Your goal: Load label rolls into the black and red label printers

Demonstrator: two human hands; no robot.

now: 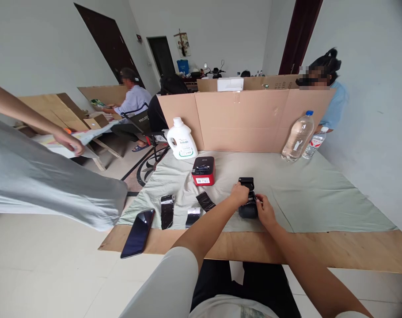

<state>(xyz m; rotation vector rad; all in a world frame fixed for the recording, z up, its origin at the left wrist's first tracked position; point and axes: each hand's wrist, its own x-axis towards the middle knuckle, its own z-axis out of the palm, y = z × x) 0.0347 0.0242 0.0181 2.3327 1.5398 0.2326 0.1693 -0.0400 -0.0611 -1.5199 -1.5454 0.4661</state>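
A small black device [248,211] with a raised flap [246,183] sits on the cloth in front of me. My left hand [240,194] is at its left side, fingers closed at the opening below the flap. On the right side, my right hand [266,210] grips the device's edge between thumb and fingers. What lies under the fingertips is too small to make out. Left of my forearm lie a roll of shiny black film [167,212], a second black roll [193,216] and a black strip [205,201]. Behind them stands a red and black box-shaped device [203,171].
A phone [138,233] lies at the table's front left edge. A white jug [182,138] stands at the back left; a large bottle [297,136] and a smaller bottle [315,143] at the back right. A cardboard screen [240,121] closes the far side. A person [51,172] stands close on the left.
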